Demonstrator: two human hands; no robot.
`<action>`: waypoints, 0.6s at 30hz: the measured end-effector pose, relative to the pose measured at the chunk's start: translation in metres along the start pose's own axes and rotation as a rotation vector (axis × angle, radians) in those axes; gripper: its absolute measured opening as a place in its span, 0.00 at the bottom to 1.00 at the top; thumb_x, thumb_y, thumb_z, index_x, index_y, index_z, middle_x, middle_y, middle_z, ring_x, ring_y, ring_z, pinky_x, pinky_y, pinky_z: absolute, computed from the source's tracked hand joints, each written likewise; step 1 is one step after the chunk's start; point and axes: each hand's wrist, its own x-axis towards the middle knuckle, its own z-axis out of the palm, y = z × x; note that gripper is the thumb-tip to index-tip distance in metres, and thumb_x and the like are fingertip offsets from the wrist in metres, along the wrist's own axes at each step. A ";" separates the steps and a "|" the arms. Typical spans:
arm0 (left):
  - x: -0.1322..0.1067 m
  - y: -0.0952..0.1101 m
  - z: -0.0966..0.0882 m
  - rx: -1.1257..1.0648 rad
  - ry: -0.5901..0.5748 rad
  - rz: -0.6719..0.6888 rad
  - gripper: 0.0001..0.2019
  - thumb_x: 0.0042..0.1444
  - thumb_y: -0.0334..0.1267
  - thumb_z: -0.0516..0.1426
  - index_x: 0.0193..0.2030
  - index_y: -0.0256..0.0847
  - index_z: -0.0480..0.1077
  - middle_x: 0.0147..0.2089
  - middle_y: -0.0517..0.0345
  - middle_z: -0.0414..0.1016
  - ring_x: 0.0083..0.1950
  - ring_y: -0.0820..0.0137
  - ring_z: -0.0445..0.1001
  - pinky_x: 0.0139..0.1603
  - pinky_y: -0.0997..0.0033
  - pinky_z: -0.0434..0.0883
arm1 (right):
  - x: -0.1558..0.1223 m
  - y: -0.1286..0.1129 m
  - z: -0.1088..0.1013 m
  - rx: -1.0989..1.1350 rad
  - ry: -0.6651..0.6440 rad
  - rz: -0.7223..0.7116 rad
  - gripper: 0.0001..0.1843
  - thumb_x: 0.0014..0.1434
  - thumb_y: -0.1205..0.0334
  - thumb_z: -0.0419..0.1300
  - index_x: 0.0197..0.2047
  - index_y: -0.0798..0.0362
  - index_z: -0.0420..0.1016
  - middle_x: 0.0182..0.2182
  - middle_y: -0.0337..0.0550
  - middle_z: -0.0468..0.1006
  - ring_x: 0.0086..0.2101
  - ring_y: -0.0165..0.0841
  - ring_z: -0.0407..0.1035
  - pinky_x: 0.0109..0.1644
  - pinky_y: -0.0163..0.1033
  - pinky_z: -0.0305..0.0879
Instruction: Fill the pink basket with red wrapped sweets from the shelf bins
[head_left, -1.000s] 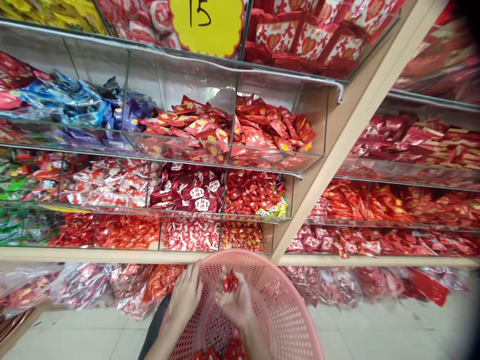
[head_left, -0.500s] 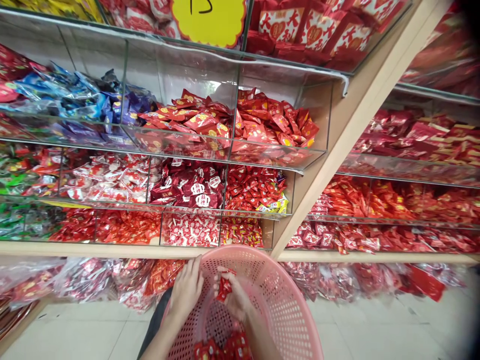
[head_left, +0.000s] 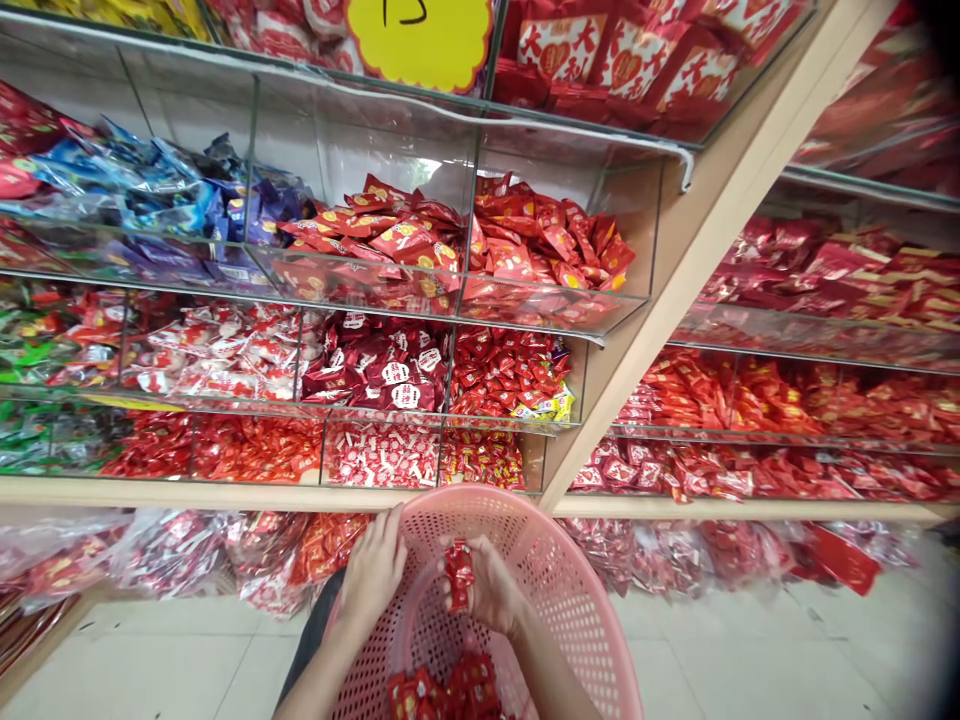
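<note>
A pink perforated plastic basket (head_left: 570, 600) sits low in the head view, right in front of me. My left hand (head_left: 373, 575) grips its near-left rim with curled fingers. Inside the basket my right hand (head_left: 486, 590) is closed round a few small red wrapped candies (head_left: 459, 578). More red wrapped candies (head_left: 442, 692) lie heaped on the basket's bottom, below both hands.
Clear acrylic bins (head_left: 465, 300) on wooden shelves (head_left: 187, 493) hold red, white, blue and green wrapped sweets. A yellow price tag (head_left: 424, 40) hangs at the top. Bagged sweets (head_left: 172, 555) sit under the lowest shelf. A slanted wooden post (head_left: 675, 290) divides two shelf units; pale floor tiles below.
My right hand, still holding the red candies, has sunk a little lower into the basket and turned. The view has tilted slightly downward. My left hand stays on the rim.
</note>
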 end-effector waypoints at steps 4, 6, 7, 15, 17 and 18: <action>0.000 0.000 -0.001 0.014 -0.007 0.003 0.22 0.62 0.36 0.42 0.63 0.37 0.55 0.57 0.48 0.68 0.54 0.63 0.69 0.52 0.62 0.67 | -0.005 -0.003 -0.003 -0.167 0.079 -0.033 0.20 0.52 0.52 0.57 0.48 0.50 0.67 0.29 0.35 0.76 0.23 0.26 0.69 0.28 0.33 0.62; 0.000 0.001 -0.001 0.018 -0.009 0.003 0.22 0.62 0.36 0.42 0.63 0.37 0.55 0.57 0.47 0.68 0.54 0.62 0.69 0.52 0.61 0.67 | -0.011 -0.003 -0.004 -0.336 0.096 -0.034 0.20 0.51 0.50 0.60 0.45 0.50 0.68 0.29 0.35 0.75 0.22 0.25 0.67 0.27 0.33 0.61; 0.000 0.001 -0.001 0.019 -0.009 0.004 0.22 0.62 0.36 0.42 0.63 0.37 0.55 0.56 0.47 0.68 0.54 0.62 0.69 0.52 0.61 0.67 | -0.014 -0.004 -0.005 -0.433 0.098 -0.028 0.19 0.50 0.49 0.61 0.43 0.50 0.68 0.28 0.34 0.75 0.22 0.25 0.66 0.26 0.32 0.59; -0.001 0.000 -0.001 0.024 -0.030 -0.003 0.23 0.62 0.36 0.42 0.63 0.36 0.55 0.57 0.47 0.68 0.56 0.62 0.68 0.54 0.61 0.67 | -0.047 0.014 -0.019 -1.032 0.038 0.020 0.15 0.39 0.55 0.68 0.29 0.53 0.72 0.23 0.33 0.71 0.23 0.24 0.60 0.28 0.32 0.53; 0.000 0.000 -0.001 0.025 -0.044 -0.010 0.23 0.63 0.36 0.42 0.63 0.35 0.55 0.58 0.46 0.68 0.56 0.61 0.68 0.54 0.60 0.67 | -0.054 0.025 -0.024 -1.147 0.046 0.062 0.12 0.38 0.59 0.68 0.28 0.52 0.74 0.23 0.32 0.70 0.24 0.25 0.59 0.29 0.32 0.53; 0.000 0.000 -0.001 0.023 -0.049 -0.015 0.23 0.63 0.36 0.42 0.64 0.35 0.55 0.58 0.46 0.67 0.56 0.61 0.68 0.54 0.60 0.67 | -0.058 0.031 -0.025 -1.192 0.080 0.107 0.11 0.38 0.60 0.67 0.29 0.51 0.75 0.23 0.32 0.70 0.24 0.25 0.59 0.29 0.32 0.53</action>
